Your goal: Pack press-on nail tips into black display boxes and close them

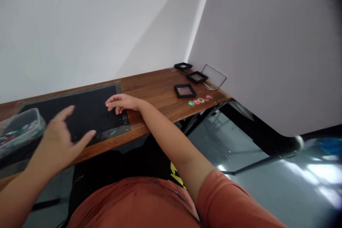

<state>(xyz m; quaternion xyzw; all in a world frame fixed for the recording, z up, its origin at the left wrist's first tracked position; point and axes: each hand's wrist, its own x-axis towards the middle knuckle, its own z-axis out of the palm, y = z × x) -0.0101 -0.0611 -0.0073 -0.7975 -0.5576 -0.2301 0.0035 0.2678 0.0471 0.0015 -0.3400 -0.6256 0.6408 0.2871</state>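
Note:
Over the black mat's near edge hangs my left hand, its thumb and forefinger spread wide and nothing between them. Just beside it on the left is a clear plastic box with small mixed pieces inside, partly cut off by the picture's edge. My right hand is at the mat's right end with the fingers loosely bent and somewhat apart. No object shows in it. Whether its fingertips touch the mat I cannot tell.
Toward the right of the wooden table are a black frame, another black frame and a third frame. Several small round colourful pieces line the front edge. A thin wire stand is by the grey partition.

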